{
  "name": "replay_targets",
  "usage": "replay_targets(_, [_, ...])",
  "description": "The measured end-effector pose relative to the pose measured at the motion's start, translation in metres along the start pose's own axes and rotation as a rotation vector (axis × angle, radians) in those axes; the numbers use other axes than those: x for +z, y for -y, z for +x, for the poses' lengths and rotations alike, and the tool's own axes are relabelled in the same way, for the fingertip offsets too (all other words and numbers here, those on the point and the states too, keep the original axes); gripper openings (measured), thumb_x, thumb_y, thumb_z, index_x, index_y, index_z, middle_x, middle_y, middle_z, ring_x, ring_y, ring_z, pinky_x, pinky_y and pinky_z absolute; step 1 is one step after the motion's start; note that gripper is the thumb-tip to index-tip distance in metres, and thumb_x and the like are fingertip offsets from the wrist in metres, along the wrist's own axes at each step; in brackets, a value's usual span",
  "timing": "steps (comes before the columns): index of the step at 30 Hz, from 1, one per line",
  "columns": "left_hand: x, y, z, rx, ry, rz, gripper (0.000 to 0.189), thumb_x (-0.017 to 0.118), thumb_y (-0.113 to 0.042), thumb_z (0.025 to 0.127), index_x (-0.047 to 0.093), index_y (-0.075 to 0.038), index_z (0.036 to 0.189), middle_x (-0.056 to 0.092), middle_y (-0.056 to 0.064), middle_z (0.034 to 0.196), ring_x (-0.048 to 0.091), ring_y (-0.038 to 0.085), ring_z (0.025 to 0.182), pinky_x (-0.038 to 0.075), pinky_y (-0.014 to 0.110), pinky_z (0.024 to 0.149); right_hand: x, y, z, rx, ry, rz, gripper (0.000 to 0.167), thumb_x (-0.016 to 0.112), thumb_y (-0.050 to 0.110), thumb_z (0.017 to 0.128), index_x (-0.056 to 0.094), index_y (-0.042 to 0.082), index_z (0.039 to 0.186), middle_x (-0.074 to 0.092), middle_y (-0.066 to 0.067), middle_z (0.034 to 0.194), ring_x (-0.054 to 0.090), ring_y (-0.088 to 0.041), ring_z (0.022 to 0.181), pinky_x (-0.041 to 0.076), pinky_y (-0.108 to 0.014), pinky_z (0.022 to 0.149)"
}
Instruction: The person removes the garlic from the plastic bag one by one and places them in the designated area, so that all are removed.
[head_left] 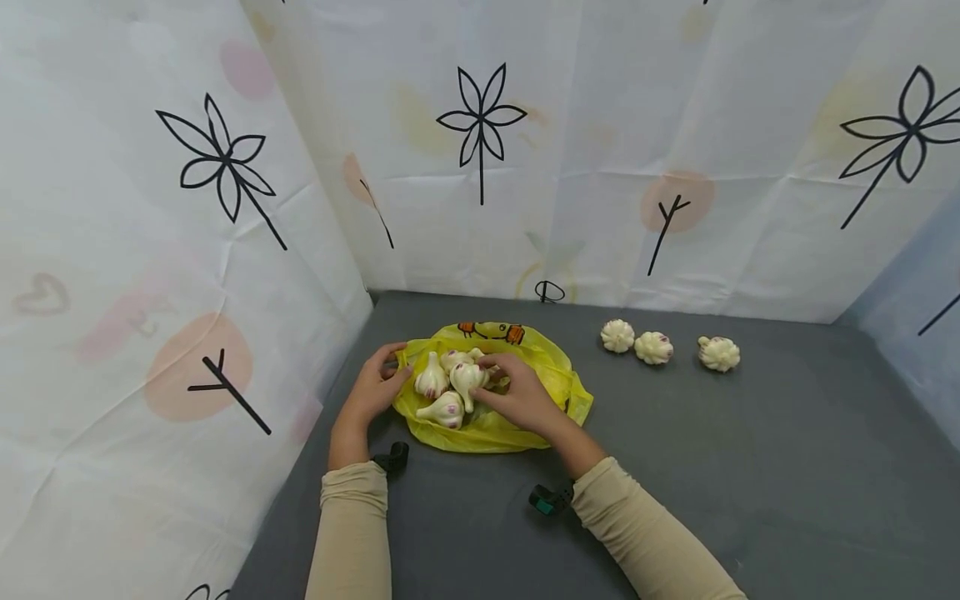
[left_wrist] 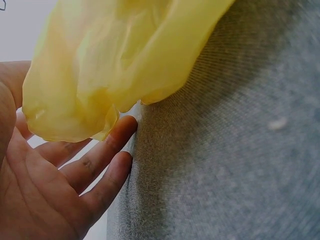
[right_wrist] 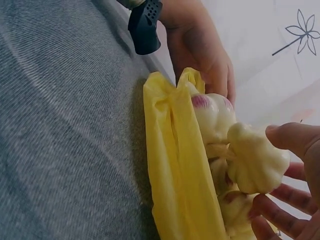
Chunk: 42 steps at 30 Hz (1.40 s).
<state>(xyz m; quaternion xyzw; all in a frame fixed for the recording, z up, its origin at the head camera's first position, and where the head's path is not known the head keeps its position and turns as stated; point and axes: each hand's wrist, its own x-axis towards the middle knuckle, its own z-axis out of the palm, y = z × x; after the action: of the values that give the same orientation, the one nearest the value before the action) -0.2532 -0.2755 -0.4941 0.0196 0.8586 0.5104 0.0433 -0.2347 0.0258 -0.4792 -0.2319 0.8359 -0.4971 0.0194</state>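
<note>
- White cloth (head_left: 97,250), printed with black line plants and pale patches, hangs at the far left and along the back.
- Beside it, the left hand (head_left: 372,392) touches the bag's left rim; three fingers are straight and spread, but I cannot tell whether the thumb and forefinger pinch the plastic.
- Next lies the yellow plastic bag (head_left: 551,375), its mouth spread open on the grey table (head_left: 675,467).
- Inside the bag sit several garlic bulbs (head_left: 431,381) packed together, one with its stem up, the nearest lying with its stem pointing left.
- Just right of these, the right hand (head_left: 517,396) grips one bulb (head_left: 467,377) between thumb and fingertips, stem toward the wearer, over the bag's opening.
- Well to the right, three more bulbs (head_left: 654,347) rest on the table, two side by side, the third slightly apart.
- Pale blue cloth (head_left: 915,350) closes off the right edge.
</note>
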Motion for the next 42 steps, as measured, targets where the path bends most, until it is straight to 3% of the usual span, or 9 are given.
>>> replay_targets(11, [0.001,0.0,0.0,0.0,0.005,0.001,0.057,0.059,-0.027,0.11,0.04,-0.016,0.163,0.04,0.024,0.16,0.054,0.047,0.142,0.053,0.061,0.108,0.001,0.003,0.002,0.008,-0.041,0.008,0.037,0.083,0.021,0.095,0.069,0.012,0.127,0.065,-0.01,0.129,0.07,-0.031,0.111,0.06,-0.042,0.086])
replay_targets(25, [-0.001,0.001,0.002,-0.005,0.01,0.007,0.056,0.057,-0.029,0.111,0.039,-0.018,0.164,0.038,0.023,0.162,0.052,0.046,0.144,0.051,0.062,0.11,-0.012,0.001,-0.004,-0.009,-0.069,0.005,0.035,0.084,0.025,0.095,0.069,0.015,0.125,0.066,-0.007,0.128,0.07,-0.031,0.11,0.061,-0.045,0.091])
replay_targets(33, [0.0,0.003,0.003,-0.014,0.009,0.015,0.056,0.058,-0.03,0.111,0.04,-0.021,0.164,0.037,0.023,0.164,0.05,0.046,0.146,0.05,0.062,0.111,-0.028,0.001,-0.008,0.008,-0.112,0.008,0.034,0.083,0.026,0.096,0.069,0.018,0.126,0.066,-0.004,0.128,0.068,-0.028,0.113,0.058,-0.047,0.093])
replay_targets(42, [0.001,0.004,0.003,-0.01,0.005,0.006,0.056,0.058,-0.029,0.111,0.04,-0.019,0.163,0.039,0.022,0.163,0.05,0.046,0.145,0.051,0.062,0.11,-0.059,-0.012,-0.02,-0.041,-0.192,0.008,0.038,0.082,0.02,0.096,0.069,0.01,0.13,0.066,-0.014,0.128,0.068,-0.038,0.113,0.057,-0.062,0.094])
